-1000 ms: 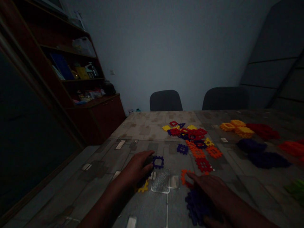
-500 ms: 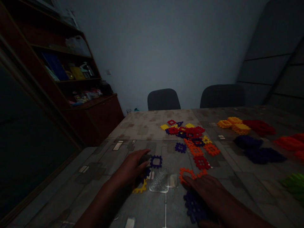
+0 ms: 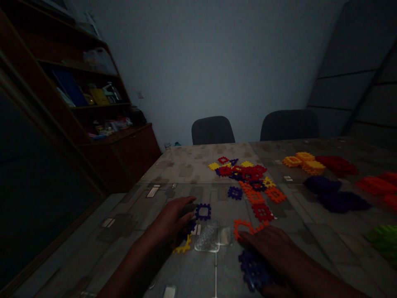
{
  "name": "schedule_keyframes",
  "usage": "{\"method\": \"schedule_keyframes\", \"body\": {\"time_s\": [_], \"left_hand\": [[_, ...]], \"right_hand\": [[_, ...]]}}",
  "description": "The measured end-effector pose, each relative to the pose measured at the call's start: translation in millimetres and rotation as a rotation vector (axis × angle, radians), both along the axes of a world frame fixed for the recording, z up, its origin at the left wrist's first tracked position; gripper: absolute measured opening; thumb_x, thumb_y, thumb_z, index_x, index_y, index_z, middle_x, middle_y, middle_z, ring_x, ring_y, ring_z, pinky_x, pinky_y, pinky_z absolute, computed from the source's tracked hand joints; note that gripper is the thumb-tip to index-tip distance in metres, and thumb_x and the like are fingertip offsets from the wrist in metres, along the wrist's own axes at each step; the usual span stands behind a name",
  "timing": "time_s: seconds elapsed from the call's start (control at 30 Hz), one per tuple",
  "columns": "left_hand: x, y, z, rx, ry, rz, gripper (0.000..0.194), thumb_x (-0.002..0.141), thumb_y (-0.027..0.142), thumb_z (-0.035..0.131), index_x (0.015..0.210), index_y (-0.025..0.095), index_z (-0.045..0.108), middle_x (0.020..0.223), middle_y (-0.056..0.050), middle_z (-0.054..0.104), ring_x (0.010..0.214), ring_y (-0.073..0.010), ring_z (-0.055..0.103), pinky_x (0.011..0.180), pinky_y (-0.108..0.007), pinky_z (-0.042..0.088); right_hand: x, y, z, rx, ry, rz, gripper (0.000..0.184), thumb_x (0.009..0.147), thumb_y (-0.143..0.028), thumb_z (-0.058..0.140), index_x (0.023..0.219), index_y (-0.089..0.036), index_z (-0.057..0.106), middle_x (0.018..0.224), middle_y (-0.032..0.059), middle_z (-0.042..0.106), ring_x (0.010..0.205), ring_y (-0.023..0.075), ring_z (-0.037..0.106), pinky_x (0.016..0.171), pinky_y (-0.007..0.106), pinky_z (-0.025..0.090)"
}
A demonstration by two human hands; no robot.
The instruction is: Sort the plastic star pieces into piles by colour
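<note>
My left hand (image 3: 176,217) is low over the table, thumb and fingers apart. Its fingertips are beside a dark blue square frame tile (image 3: 203,212) with toothed edges. A yellow toothed tile (image 3: 183,245) and another dark blue one (image 3: 191,227) show partly from under that hand. My right hand (image 3: 269,246) lies with its fingers stretched over orange toothed tiles (image 3: 242,227), a fingertip touching the nearest frame. Dark blue toothed tiles (image 3: 254,271) lie under its palm, partly covered; the thumb is lower down, apart from the fingertips.
Mixed red, yellow, blue and orange tiles (image 3: 248,174) lie loosely mid-table. To the right are groups of yellow-orange (image 3: 313,167), red (image 3: 338,164), dark blue (image 3: 344,201), orange (image 3: 376,185) and green tiles (image 3: 384,240). Two chairs (image 3: 213,130) stand behind the table; a shelf unit (image 3: 133,142) is at left.
The view has shifted very slightly. Both hands stay almost in place, and the tiles lie as before.
</note>
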State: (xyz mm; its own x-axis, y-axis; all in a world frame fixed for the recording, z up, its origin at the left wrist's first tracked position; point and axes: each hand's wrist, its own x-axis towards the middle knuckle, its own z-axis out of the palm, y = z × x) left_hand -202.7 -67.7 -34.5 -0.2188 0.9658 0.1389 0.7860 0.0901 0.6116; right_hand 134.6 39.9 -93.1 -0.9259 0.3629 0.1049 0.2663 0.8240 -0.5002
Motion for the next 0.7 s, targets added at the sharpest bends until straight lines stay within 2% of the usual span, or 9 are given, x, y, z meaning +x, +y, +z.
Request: {"method": "schedule_keyframes", "body": {"time_s": [0.13, 0.2, 0.33, 0.5, 0.6, 0.7], "left_hand": [[1.7, 0.1, -3.3, 0.014, 0.009, 0.006, 0.043, 0.086, 0.04, 0.063, 0.126, 0.027, 0.074, 0.131, -0.012, 0.075, 0.122, -0.0355, 0.069, 0.11, -0.054, 0.049], [4.8, -0.5, -2.9, 0.02, 0.011, 0.002, 0.043, 0.086, 0.04, 0.064, 0.125, 0.026, 0.075, 0.131, -0.012, 0.075, 0.122, -0.0353, 0.069, 0.11, -0.053, 0.05], [6.8, -3.7, 7.7, 0.037, 0.016, -0.005, 0.042, 0.088, 0.043, 0.063, 0.124, 0.026, 0.075, 0.131, -0.01, 0.075, 0.121, -0.0339, 0.07, 0.11, -0.049, 0.05], [-12.1, -8.0, 24.9, 0.062, 0.04, 0.068, 0.05, 0.091, 0.046, 0.053, 0.129, 0.019, 0.071, 0.135, -0.014, 0.073, 0.126, -0.0348, 0.066, 0.112, -0.053, 0.047], [-22.0, -11.7, 28.5, 0.032, 0.032, 0.084, 0.056, 0.091, 0.048, 0.051, 0.133, 0.014, 0.067, 0.136, -0.018, 0.071, 0.127, -0.0366, 0.066, 0.112, -0.055, 0.047], [-21.9, -17.3, 27.6, -0.06, -0.005, 0.038, 0.055, 0.087, 0.047, 0.058, 0.132, 0.017, 0.069, 0.139, -0.016, 0.07, 0.129, -0.0352, 0.066, 0.111, -0.052, 0.049]], "right_hand": [[2.1, -2.8, 26.4, -0.061, -0.02, -0.045, 0.106, 0.062, -0.012, 0.084, 0.158, -0.038, 0.047, 0.15, 0.0091, 0.061, 0.136, 0.0426, 0.054, 0.113, 0.058, 0.045], [4.1, -3.3, 34.0, -0.083, -0.017, -0.046, 0.099, 0.068, -0.013, 0.081, 0.158, -0.037, 0.047, 0.153, 0.0098, 0.058, 0.138, 0.0408, 0.053, 0.115, 0.057, 0.044], [10.6, -1.1, 35.0, -0.184, -0.064, -0.049, 0.094, 0.078, -0.016, 0.072, 0.163, -0.036, 0.037, 0.165, 0.0081, 0.043, 0.148, 0.0371, 0.044, 0.12, 0.053, 0.038], [17.3, 5.2, 44.6, -0.271, -0.167, -0.101, 0.088, 0.09, -0.025, 0.063, 0.166, -0.045, 0.022, 0.17, 0.0004, 0.034, 0.152, 0.0327, 0.038, 0.123, 0.053, 0.032], [16.9, 10.5, 49.1, -0.275, -0.185, -0.078, 0.079, 0.096, -0.029, 0.055, 0.166, -0.043, 0.023, 0.171, -0.0005, 0.031, 0.153, 0.0319, 0.036, 0.123, 0.054, 0.03], [15.7, 15.4, 43.0, -0.288, -0.168, -0.065, 0.074, 0.098, -0.031, 0.053, 0.166, -0.039, 0.026, 0.169, 0.0027, 0.034, 0.151, 0.0323, 0.039, 0.123, 0.053, 0.032]]}}
